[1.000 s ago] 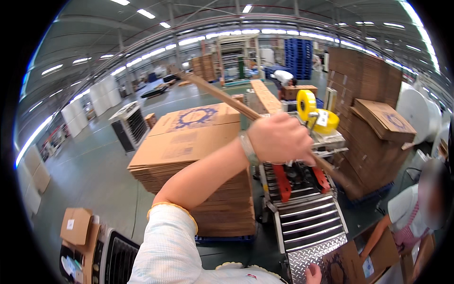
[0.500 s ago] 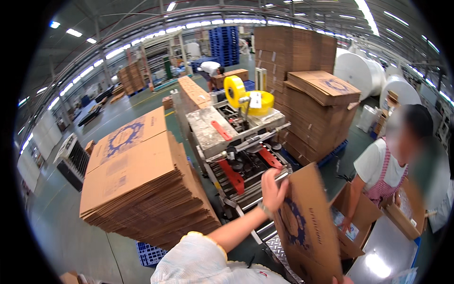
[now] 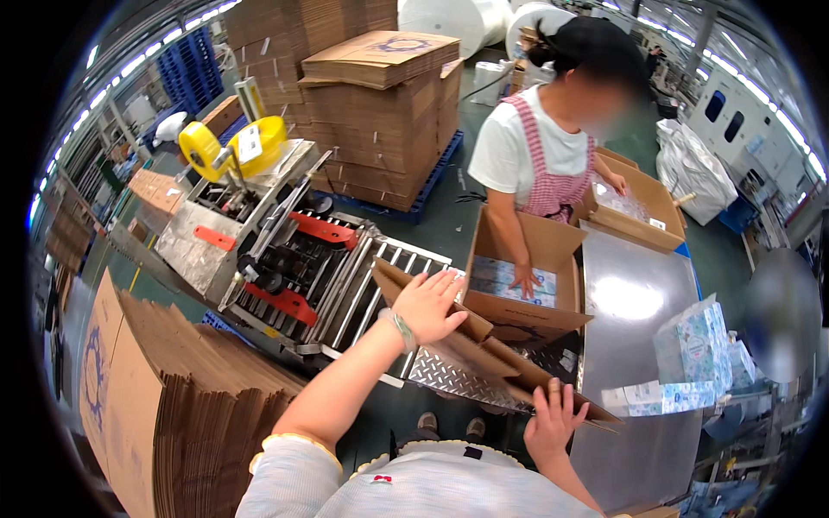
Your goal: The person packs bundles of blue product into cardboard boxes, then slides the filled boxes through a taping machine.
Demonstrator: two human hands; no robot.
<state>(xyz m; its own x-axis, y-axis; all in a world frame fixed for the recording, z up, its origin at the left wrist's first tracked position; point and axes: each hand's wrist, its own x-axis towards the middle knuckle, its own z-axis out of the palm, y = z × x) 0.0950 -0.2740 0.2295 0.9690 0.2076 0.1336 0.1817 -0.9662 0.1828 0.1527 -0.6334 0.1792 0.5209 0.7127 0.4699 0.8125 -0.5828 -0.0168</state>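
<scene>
A brown cardboard box, partly spread with its flaps up, is between my hands above the diamond-plate ledge. My left hand lies on its far left flap, fingers stretched out and palm down. At the box's right end, my right hand grips the flap edge, with a ring on one finger. Just beyond stands an open carton with blue-and-white packs inside. A co-worker's hand reaches down into that carton.
A taping machine with yellow tape rolls and a roller conveyor stands left. Flat cartons are stacked near left, more behind. A metal table at right bears blue-white packs. The co-worker stands across.
My view has swung right and down. The flat, upright box has been spread partly apart and lowered. My left hand shifted from its top edge onto a flap; my right hand came fully into view.
</scene>
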